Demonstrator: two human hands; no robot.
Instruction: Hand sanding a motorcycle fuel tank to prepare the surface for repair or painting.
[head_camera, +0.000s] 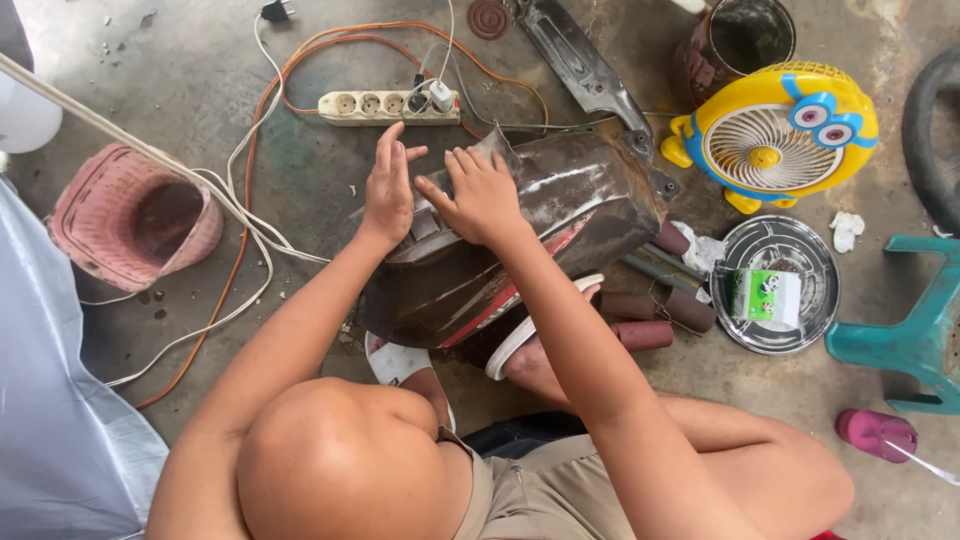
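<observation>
step: sanding/rubbing the dark motorcycle fuel tank (520, 250), propped on the floor (200, 110) over the feet | left hand (388, 190) flat, fingers together | right hand (482, 195) pressing, fingers spread | next probably needs steady pressure

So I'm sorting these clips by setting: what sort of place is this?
Probably an informal repair workshop, worked on the floor: bare stained concrete floor, a worn dark vehicle body panel under both hands, rolls of sandpaper and a power strip with trailing cords.
</observation>
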